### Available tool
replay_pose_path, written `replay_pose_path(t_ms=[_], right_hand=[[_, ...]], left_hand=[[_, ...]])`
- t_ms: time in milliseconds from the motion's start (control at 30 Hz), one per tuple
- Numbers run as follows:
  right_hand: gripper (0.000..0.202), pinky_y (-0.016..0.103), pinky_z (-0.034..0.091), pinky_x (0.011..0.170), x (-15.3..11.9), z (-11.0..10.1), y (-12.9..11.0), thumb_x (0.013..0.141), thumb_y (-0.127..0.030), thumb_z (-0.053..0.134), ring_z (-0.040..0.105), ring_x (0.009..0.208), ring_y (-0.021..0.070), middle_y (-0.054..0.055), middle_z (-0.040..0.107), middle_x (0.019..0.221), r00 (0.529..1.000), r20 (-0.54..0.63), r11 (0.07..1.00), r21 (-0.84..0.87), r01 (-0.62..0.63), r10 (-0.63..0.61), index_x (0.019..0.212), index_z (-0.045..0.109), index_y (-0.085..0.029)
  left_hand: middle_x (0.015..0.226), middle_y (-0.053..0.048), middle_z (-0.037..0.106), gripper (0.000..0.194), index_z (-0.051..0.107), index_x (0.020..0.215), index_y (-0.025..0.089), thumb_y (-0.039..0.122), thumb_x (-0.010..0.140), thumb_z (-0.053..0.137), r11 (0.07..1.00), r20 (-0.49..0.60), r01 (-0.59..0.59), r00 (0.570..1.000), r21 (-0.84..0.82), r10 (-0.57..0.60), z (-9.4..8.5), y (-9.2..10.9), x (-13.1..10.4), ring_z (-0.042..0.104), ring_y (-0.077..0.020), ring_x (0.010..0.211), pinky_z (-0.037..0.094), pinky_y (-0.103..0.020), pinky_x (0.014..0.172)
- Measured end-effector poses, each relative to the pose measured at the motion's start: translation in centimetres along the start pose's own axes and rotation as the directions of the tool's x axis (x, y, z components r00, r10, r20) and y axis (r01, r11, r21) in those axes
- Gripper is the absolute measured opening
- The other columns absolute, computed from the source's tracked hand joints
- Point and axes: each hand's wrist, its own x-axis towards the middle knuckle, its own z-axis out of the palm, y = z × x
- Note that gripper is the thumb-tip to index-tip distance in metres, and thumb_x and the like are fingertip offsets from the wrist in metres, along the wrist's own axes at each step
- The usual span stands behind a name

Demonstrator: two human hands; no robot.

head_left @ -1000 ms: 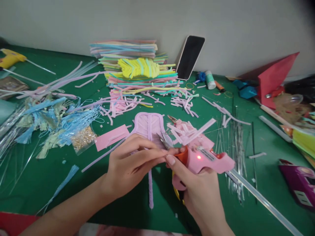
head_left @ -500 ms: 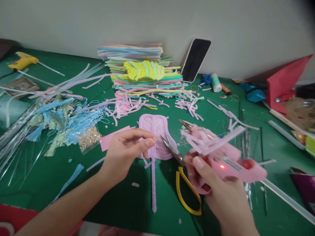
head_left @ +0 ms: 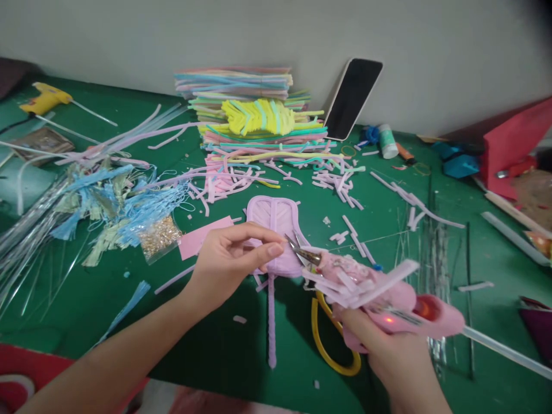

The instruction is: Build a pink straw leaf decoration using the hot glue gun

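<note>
My right hand point(head_left: 388, 351) grips a pink hot glue gun point(head_left: 383, 293) with its metal nozzle aimed left, close to my left fingertips. Cut lilac pipe cleaner bits cling to the gun's top, and a clear glue stick point(head_left: 504, 348) juts from its rear. My left hand point(head_left: 241, 253) is pinched; whatever lies between thumb and forefinger is too small to make out. Below both hands a lilac pipe cleaner fan point(head_left: 272, 213) with a thin handle lies flat. Scissors with yellow handles point(head_left: 317, 336) rest with their blade tips over the fan, partly hidden behind the glue gun.
Bundled pipe cleaners point(head_left: 259, 118) and a leaning phone point(head_left: 356, 98) stand at the back. Blue tassels point(head_left: 159, 201), a bag of gold beads point(head_left: 159, 237) and a yellow glue gun point(head_left: 45, 99) lie left. Silvery strands point(head_left: 435, 259) and a red sheet point(head_left: 509, 149) are at right.
My right hand has swung the glue gun left and lower, bringing its nozzle close to my left fingertips. My left hand stays pinched, and the view has shifted slightly.
</note>
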Motion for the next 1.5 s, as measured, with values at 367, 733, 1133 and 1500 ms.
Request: replay_pose_path(t_ms=[367,733,1133,1500], right_hand=[[0.011,0.027,0.045,0.041,0.0,0.2,-0.3,0.063,-0.03,0.068,0.054,0.046,0.0187,-0.005,0.04,0.037,0.999,0.033,0.997,-0.075,-0.014,0.017,0.057,0.061,-0.023],[0.012,0.026,0.042,0.039,-0.2,-0.1,-0.2,0.063,-0.03,0.07,0.055,0.047,0.0187,-0.004,0.043,0.039,0.997,0.014,0.993,-0.087,-0.078,0.08,0.059,0.062,-0.023],[0.019,0.034,0.057,0.054,0.1,-0.5,1.1,0.075,-0.035,0.07,0.066,0.06,0.0254,-0.004,0.048,0.04,0.989,0.124,0.995,-0.059,0.085,-0.077,0.089,0.071,-0.022],[0.009,0.037,0.06,0.059,0.2,-0.8,1.1,0.075,-0.033,0.07,0.07,0.07,0.0296,-0.002,0.05,0.04,0.987,0.131,0.991,-0.082,0.106,-0.095,0.079,0.07,-0.024]], left_hand=[[0.076,-0.003,0.071,0.002,0.077,0.073,0.021,0.022,0.072,0.076,0.97,-0.029,-0.132,0.99,0.203,0.14,0.1,0.6,0.0,0.063,-0.0131,0.068,0.047,-0.018,0.049],[0.074,-0.002,0.071,0.002,0.077,0.074,0.021,0.021,0.072,0.076,0.964,-0.04,-0.147,0.986,0.223,0.16,0.2,0.6,-0.1,0.062,-0.0131,0.067,0.047,-0.019,0.05],[0.075,-0.001,0.073,0.008,0.077,0.075,0.021,0.014,0.073,0.074,0.933,-0.018,-0.245,0.966,0.265,0.259,0.1,0.4,-0.1,0.063,-0.0119,0.068,0.05,-0.018,0.054],[0.075,0.0,0.073,0.011,0.077,0.076,0.022,0.011,0.073,0.074,0.907,0.005,-0.303,0.949,0.292,0.315,0.1,0.3,-0.1,0.064,-0.0113,0.071,0.051,-0.019,0.057]])
